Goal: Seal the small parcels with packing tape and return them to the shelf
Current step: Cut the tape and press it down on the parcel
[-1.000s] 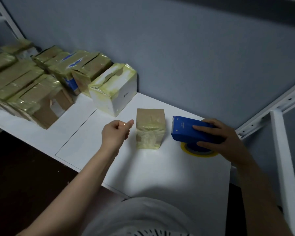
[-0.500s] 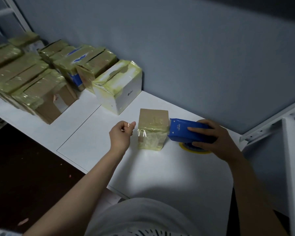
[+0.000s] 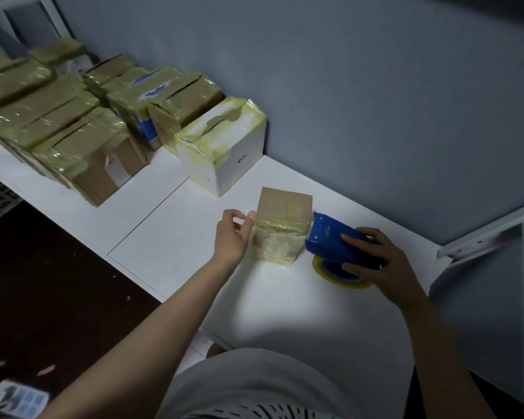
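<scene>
At the far left, a stack of brown cardboard parcels wrapped in yellowish tape (image 3: pixel 58 125) is ranged along the grey wall. A white cardboard box banded with the same tape (image 3: pixel 224 152) is set at the row's right end. All are carried by the white table (image 3: pixel 170 243).

Further right, the left grip (image 3: pixel 233 234) is seen with thumb and forefinger curled together at the upper left edge of the small brown cardboard parcel (image 3: pixel 285 207). The parcel stands upright on the table between the two grips. A second ago this grip was held a little apart from the parcel; it has since been brought against the edge. The free end of a strip of clear yellowish tape (image 3: pixel 280 226) appears to be pinched there, though the pinch itself is too small to be made out with certainty. The strip is laid across the parcel's near face.

On the right, the blue plastic tape dispenser (image 3: pixel 330 240), earlier clear of the parcel, has been moved in until its nose touches the parcel's right side. It is clenched in the right grip (image 3: pixel 381 264), with the yellow tape roll (image 3: pixel 339 278) showing beneath.

From this it is judged that a band is being drawn round the parcel, with cutting or a further turn to follow. The return to the shelf is not yet due. At the far right a white metal shelf frame (image 3: pixel 481 240) is seen.
</scene>
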